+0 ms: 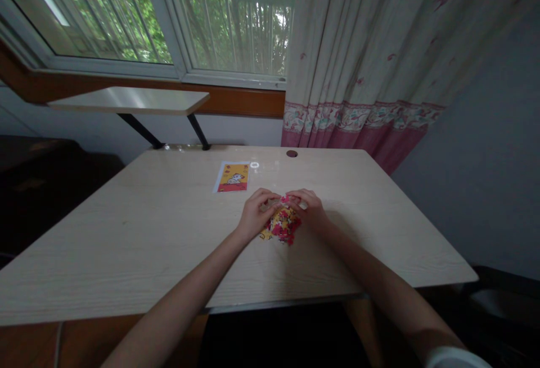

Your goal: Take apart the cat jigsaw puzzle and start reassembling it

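A small heap of red and yellow puzzle pieces (283, 228) lies near the middle of the pale wooden table (147, 244). My left hand (255, 212) and my right hand (307, 208) meet just above the heap, fingers curled and pinched together on a small red piece (286, 199) between them. Both wrists rest on or close to the tabletop. Farther back lies a yellow and red picture card (232, 177) with a cartoon figure on it.
A round cable hole (291, 153) sits at the table's far edge. A small shelf on black brackets (135, 101) hangs under the window. A floral curtain (371, 53) hangs at the back right. Dark furniture stands to the left.
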Demonstrator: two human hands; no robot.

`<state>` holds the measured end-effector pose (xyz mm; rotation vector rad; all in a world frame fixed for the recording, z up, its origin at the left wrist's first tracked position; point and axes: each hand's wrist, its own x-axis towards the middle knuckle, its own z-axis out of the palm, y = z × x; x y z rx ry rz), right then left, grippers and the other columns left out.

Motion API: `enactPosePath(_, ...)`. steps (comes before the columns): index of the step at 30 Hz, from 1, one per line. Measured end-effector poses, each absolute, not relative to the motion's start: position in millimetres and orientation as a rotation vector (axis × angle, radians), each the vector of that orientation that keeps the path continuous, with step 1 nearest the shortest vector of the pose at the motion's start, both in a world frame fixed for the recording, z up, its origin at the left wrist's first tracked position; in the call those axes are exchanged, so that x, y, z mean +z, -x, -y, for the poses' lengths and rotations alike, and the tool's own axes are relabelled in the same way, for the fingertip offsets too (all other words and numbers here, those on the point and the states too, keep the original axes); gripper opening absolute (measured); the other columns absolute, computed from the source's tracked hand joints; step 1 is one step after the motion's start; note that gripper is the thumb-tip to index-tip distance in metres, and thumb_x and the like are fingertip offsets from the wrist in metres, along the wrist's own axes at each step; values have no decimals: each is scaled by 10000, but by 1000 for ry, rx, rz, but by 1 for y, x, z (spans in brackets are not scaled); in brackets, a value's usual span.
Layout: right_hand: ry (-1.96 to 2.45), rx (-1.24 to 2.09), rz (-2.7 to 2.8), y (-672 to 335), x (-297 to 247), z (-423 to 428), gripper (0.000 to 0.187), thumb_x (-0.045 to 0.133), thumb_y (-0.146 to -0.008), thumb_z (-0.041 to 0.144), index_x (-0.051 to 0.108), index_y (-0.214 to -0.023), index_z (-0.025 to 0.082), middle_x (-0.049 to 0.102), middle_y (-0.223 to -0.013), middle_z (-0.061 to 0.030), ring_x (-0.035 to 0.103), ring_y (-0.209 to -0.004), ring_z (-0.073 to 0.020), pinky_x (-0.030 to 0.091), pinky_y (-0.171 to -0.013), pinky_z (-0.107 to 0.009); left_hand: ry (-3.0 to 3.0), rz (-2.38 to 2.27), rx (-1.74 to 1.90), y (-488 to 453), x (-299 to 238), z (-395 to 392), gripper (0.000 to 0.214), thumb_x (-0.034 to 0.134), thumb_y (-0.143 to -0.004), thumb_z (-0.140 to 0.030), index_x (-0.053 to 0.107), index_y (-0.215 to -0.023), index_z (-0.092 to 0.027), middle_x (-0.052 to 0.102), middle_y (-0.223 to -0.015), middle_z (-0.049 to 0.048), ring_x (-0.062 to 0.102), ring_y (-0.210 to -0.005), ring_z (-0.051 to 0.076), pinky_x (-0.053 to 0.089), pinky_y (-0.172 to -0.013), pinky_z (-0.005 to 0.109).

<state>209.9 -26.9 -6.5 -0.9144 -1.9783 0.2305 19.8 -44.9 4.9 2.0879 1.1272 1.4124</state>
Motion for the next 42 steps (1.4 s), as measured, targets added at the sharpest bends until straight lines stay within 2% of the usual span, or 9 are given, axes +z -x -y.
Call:
enactPosePath(9,921,243,1999,-209,-8,27,214,554,-845,371,633,-963,212,667,-823,-45,592,-749,-162,424,-753,-304,-2125,-1139,1421,-20,7,46,164,650,-763,-234,637,-918,-183,579,-817,26,517,-712,127,442,-637,247)
enactPosePath(14,903,193,1996,-210,-6,28,221,554,-845,379,636,-949,202,664,-801,-46,586,-732,-159,414,-736,-301,-2127,-1136,1422,-20,7,46,114,630,-778,-206,638,-889,-184,577,-811,23,519,-720,124,437,-635,239)
enactPosePath(20,926,178,1994,-210,-5,29,198,583,-826,365,643,-927,207,663,-788,-43,587,-726,-161,403,-744,-306,-2133,-1143,1399,-20,5,45,175,643,-771,-260,633,-931,-191,578,-822,26,515,-708,125,444,-633,250)
enactPosePath(42,909,185,1992,-210,-6,29,205,602,-810,375,652,-934,219,663,-767,-38,596,-716,-160,403,-751,-309,-2126,-1139,1392,-20,4,44,145,615,-791,-274,641,-906,-191,587,-816,34,527,-728,136,436,-623,250)
